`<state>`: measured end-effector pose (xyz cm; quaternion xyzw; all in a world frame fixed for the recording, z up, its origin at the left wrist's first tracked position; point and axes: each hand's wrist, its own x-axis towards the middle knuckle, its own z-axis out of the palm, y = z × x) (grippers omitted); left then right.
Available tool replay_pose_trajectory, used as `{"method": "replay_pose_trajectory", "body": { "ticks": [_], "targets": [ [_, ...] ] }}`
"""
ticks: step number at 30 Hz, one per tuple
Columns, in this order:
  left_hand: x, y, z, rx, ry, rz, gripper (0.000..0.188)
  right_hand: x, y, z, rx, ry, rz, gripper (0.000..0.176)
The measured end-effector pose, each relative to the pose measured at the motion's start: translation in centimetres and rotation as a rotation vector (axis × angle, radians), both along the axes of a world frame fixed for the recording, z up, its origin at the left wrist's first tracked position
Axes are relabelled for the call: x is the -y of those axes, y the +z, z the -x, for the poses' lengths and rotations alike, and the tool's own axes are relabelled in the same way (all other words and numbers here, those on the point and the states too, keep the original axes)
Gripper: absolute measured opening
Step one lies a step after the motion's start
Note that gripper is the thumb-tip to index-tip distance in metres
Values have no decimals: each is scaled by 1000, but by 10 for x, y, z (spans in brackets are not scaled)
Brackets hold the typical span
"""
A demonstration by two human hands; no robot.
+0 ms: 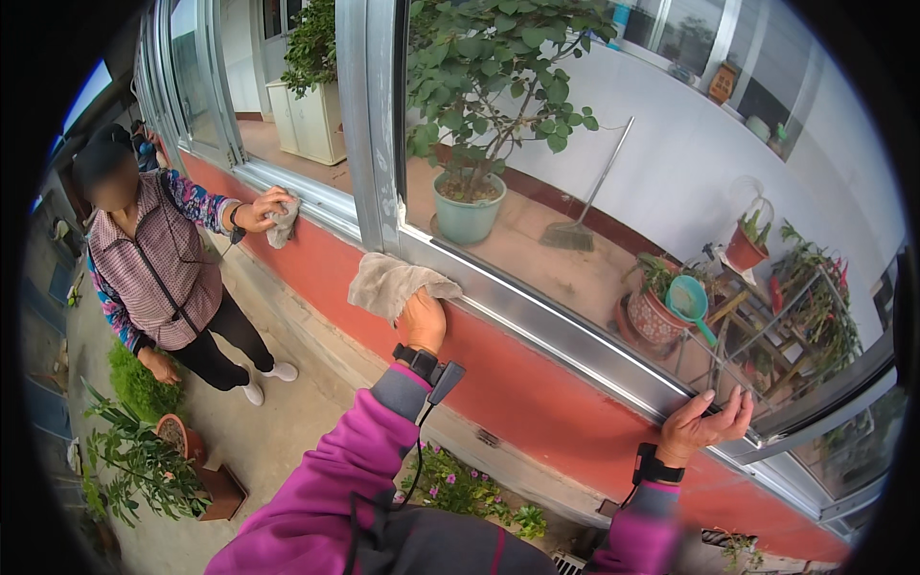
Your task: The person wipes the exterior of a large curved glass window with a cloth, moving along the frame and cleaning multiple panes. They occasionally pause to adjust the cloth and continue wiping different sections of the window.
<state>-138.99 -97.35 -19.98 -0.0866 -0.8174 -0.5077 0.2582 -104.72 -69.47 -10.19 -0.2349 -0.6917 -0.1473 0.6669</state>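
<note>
My left hand [425, 321] holds a grey-beige cloth [397, 282] against the lower rail of the aluminium window frame [553, 323], beside the foot of a vertical post [374, 144]. Part of the cloth hides the fingers. Farther right, my right hand [703, 425] rests at the same lower rail, fingers apart and no cloth in it. Both wrists wear black straps; a cable hangs from the left one. Under the frame runs a red-painted wall [517, 374].
A co-worker [154, 251] stands at left, pressing another cloth [284, 221] to the sill. Behind the glass are a potted shrub [468, 205], a broom [571, 236] and a patterned pot [655, 313] with a green dipper [688, 298]. Flowers [460, 481] grow below; a potted plant [147, 460] stands left.
</note>
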Motion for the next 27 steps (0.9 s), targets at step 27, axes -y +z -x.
{"method": "replay_pose_trajectory", "body": {
  "ticks": [27],
  "targets": [
    [-43,-23,-121,-464,-597,339,50,2,2,-5,67,-18,-62,43]
  ]
}}
